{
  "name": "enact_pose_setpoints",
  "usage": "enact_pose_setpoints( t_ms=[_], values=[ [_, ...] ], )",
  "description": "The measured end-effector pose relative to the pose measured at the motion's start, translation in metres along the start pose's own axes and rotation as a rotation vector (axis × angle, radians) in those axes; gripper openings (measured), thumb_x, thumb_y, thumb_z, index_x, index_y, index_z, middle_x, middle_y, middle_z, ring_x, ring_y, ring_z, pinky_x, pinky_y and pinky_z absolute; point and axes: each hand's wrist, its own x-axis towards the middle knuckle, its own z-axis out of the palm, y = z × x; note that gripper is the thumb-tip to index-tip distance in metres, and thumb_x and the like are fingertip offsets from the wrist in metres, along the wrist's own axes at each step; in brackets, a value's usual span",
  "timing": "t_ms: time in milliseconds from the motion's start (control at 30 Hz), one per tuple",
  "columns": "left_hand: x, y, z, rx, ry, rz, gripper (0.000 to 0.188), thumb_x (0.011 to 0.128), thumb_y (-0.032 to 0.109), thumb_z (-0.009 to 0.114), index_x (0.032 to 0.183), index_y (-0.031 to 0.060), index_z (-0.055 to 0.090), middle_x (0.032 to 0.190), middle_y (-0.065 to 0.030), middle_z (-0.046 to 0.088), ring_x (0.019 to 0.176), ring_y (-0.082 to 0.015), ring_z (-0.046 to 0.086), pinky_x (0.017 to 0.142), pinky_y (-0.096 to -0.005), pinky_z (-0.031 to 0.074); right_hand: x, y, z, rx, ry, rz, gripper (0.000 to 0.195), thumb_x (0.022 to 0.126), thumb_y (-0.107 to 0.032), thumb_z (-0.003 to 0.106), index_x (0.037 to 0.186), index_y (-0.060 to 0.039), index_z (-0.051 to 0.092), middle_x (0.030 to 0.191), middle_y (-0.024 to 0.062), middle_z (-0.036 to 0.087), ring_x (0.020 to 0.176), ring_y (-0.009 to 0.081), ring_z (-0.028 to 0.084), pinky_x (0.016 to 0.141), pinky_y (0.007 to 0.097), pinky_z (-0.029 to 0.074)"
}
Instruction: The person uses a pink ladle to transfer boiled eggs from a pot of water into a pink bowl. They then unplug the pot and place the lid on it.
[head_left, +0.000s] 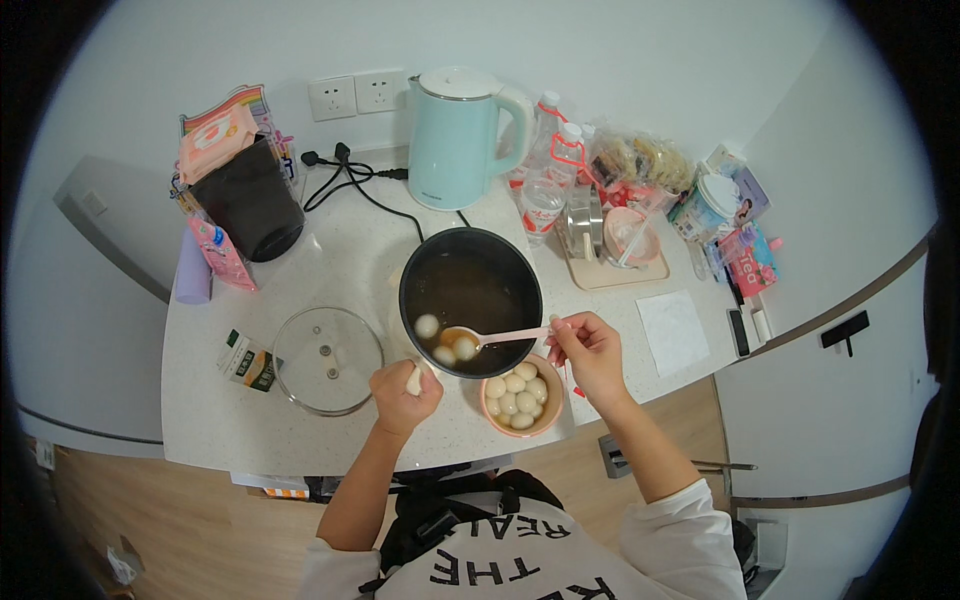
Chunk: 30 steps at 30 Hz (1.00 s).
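My left hand (406, 397) grips the cream handle of a dark cooking pot (469, 285) that holds brown liquid. A pink spoon (517, 334) is in my right hand (588, 358); its bowl lies in the pot at the near left, with a round white ball on it. More white balls (427, 326) float beside it. A pink-rimmed bowl (559, 405) stands close to the pot's near right side, filled with several white balls in some liquid. To the left, a glass lid (328, 361) lies on the white countertop (450, 435), partly over a small green and white packet (250, 362).
A light-blue electric kettle (454, 142) stands behind the pot, with black cables (352, 176) to its left. Plastic bottles (544, 199) and a beige tray (619, 277) holding a small pink bowl are at the back right. A black container (251, 199) stands at the back left.
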Motion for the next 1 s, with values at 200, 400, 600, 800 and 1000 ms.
enact_pose_setpoints(
  t_ms=[200, 400, 600, 800, 1000],
  values=[
    [0.002, 0.003, -0.002, 0.003, 0.001, 0.016, 0.022, 0.065, 0.011, 0.054, 0.053, 0.0023, 0.038, 0.045, -0.0131, 0.039, 0.038, -0.0279, 0.040, 0.036, -0.0316, 0.030, -0.009, 0.001, 0.007, 0.046, 0.003, 0.114, 0.013, 0.081, -0.011, 0.053, 0.072, -0.0017, 0.050, 0.062, 0.0055, 0.055, 0.049, 0.0086, 0.050, 0.044, 0.0200, 0.039],
    [0.004, 0.001, -0.001, 0.000, 0.014, 0.029, 0.023, 0.065, 0.011, 0.054, 0.051, 0.0031, 0.037, 0.045, -0.0128, 0.039, 0.038, -0.0286, 0.041, 0.036, -0.0317, 0.031, -0.012, 0.001, 0.012, 0.240, 0.062, 0.219, 0.015, 0.081, -0.013, 0.054, 0.071, -0.0020, 0.050, 0.062, 0.0056, 0.055, 0.049, 0.0082, 0.048, 0.044, 0.0193, 0.038],
    [0.005, -0.005, -0.002, 0.018, -0.007, 0.027, 0.022, 0.063, 0.010, 0.055, 0.051, 0.0039, 0.037, 0.045, -0.0122, 0.040, 0.038, -0.0287, 0.042, 0.036, -0.0316, 0.032, -0.012, 0.000, 0.011, 0.336, 0.085, 0.302, 0.014, 0.080, -0.012, 0.054, 0.069, -0.0052, 0.049, 0.062, 0.0047, 0.054, 0.049, 0.0086, 0.048, 0.045, 0.0185, 0.037],
    [0.006, -0.007, -0.003, 0.019, -0.031, 0.024, 0.021, 0.061, 0.008, 0.056, 0.050, 0.0043, 0.038, 0.044, -0.0118, 0.040, 0.038, -0.0286, 0.042, 0.036, -0.0313, 0.033, -0.013, -0.004, 0.010, 0.385, 0.119, 0.353, 0.015, 0.080, -0.012, 0.054, 0.068, -0.0054, 0.049, 0.061, 0.0046, 0.054, 0.048, 0.0085, 0.047, 0.044, 0.0183, 0.037],
    [0.009, -0.004, -0.001, -0.017, 0.003, 0.035, 0.024, 0.065, 0.009, 0.053, 0.050, 0.0031, 0.035, 0.044, -0.0132, 0.036, 0.036, -0.0282, 0.038, 0.036, -0.0319, 0.029, -0.012, -0.005, 0.000, 0.437, 0.144, 0.343, 0.015, 0.079, -0.013, 0.055, 0.068, -0.0049, 0.049, 0.060, 0.0043, 0.053, 0.048, 0.0090, 0.046, 0.044, 0.0189, 0.036]
  ],
)
